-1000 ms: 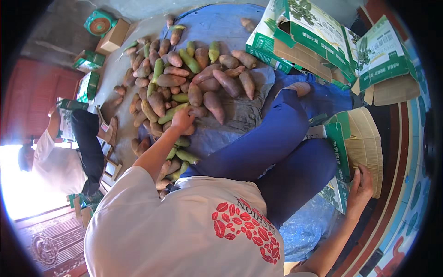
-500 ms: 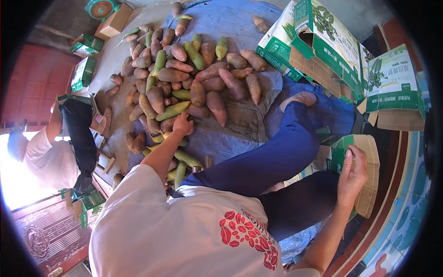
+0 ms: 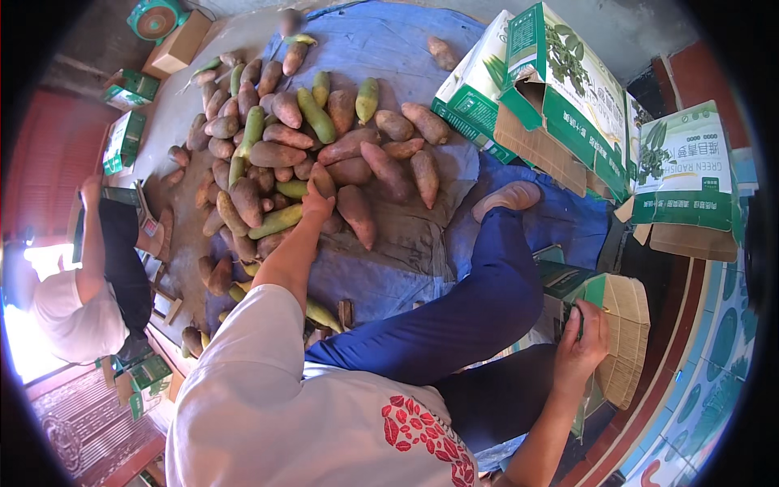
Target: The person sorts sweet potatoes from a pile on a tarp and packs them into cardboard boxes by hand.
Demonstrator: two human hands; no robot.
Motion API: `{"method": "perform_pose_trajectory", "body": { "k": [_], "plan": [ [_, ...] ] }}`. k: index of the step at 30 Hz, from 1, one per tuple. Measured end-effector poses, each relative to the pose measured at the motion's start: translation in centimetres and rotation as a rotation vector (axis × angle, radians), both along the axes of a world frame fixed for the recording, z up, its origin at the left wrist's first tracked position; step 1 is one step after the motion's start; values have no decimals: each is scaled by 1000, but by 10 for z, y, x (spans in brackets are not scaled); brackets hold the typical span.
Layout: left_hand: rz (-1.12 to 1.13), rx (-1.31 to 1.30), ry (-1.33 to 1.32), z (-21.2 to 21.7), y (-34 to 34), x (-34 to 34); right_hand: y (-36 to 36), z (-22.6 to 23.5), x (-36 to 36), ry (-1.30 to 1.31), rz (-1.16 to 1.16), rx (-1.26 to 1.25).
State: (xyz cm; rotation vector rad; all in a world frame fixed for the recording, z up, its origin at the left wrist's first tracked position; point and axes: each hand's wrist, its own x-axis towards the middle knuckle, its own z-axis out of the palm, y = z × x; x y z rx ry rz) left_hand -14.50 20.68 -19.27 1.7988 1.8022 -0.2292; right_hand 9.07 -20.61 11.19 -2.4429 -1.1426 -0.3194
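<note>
My left hand (image 3: pixel 317 204) reaches into a heap of soil-brown, reddish and green radishes. Its fingers are closed round a brown radish (image 3: pixel 322 180) near the front of the heap. Beside it lie a long green radish (image 3: pixel 276 221) and a thick reddish one (image 3: pixel 355 216). At the right, my right hand (image 3: pixel 581 344) has its fingers curled over the edge of an open green and white carton (image 3: pixel 623 341) next to my leg. The carton's inside is mostly hidden from view.
The heap lies on a blue tarpaulin (image 3: pixel 389 40). Large printed cartons (image 3: pixel 560 89) stand at the far right, with another carton (image 3: pixel 686 178) beside them. A person in a white shirt (image 3: pixel 81 316) sits at the left. A green fan (image 3: pixel 156 19) stands at the far left.
My left hand has moved slightly farther into the heap and closed round a brown radish. My right hand has come down to the carton's edge. The whole view has shifted a little.
</note>
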Motion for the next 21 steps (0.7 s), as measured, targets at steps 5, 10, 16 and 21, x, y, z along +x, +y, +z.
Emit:
{"method": "perform_pose_trajectory", "body": {
  "k": [5, 10, 16, 21],
  "plan": [
    [98, -11, -21, -9, 4, 1, 1, 0, 3, 11, -21, -7],
    [123, -33, -60, -6, 4, -4, -1, -2, 3, 12, -34, -3],
    [125, -137, -158, -8, 8, -27, -2, -1, -1, 7, -47, 10],
    [130, -99, -38, -6, 5, -9, -10, -3, -4, -12, -36, -2]
  ]
}}
